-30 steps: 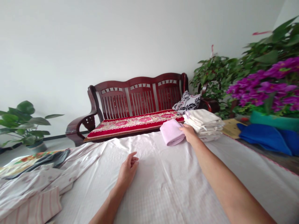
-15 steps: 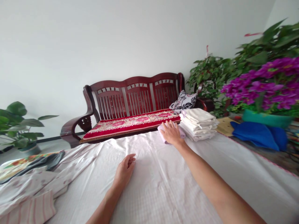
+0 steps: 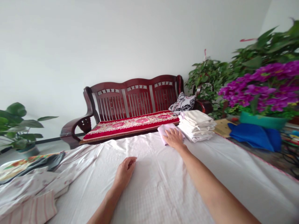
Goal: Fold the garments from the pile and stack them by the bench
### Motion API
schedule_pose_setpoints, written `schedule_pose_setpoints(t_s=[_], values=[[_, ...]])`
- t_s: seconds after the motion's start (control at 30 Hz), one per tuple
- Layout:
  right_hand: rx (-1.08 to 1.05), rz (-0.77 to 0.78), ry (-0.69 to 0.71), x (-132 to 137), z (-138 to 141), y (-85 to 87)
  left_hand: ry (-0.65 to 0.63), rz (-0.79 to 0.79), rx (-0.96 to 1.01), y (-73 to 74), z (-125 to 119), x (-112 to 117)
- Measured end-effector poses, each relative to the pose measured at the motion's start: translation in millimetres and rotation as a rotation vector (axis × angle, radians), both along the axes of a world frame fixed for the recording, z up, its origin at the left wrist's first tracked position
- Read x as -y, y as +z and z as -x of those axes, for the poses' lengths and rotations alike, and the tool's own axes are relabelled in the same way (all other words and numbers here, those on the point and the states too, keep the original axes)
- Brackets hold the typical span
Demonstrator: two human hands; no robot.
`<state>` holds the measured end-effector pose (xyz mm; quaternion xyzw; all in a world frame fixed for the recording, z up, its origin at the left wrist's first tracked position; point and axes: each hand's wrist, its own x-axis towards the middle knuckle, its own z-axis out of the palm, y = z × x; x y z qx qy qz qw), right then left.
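The right hand (image 3: 174,138) lies flat on the folded lilac cloth (image 3: 164,130), fingers spread and gripping nothing. The cloth's long axis runs away beyond the fingertips, and the stack of cream cloths (image 3: 197,124) sits just right of them. The left hand (image 3: 123,174), loosely curled and empty, rests farther back on the white sheet (image 3: 163,189).

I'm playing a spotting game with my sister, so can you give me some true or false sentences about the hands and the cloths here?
1. The right hand lies flat on the folded pink cloth. True.
2. The pink cloth sits on top of the white stack. False: it lies beside the stack, on the sheet.
3. The left hand rests on the sheet and holds nothing. True.
4. The flowers above the blue cloth are yellow. False: they are purple.
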<state>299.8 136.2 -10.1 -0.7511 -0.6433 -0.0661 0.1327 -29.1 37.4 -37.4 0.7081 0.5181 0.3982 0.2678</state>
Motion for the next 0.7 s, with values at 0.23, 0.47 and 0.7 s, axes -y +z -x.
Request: schedule_pose_setpoints(t_s=[0.23,0.47,0.7], values=[[-0.106,-0.046,0.062,16.5,-11.8,32.9,0.008,-0.043,-0.021,1.8,-2.9,-0.7],[-0.206,-0.093,0.105,83.3,25.9,37.0,-0.004,-0.08,-0.13,5.4,-5.2,2.0],[-0.144,0.004,0.47,160.1,116.8,-5.9,-0.162,-0.138,-0.266,6.6,0.6,33.0]])
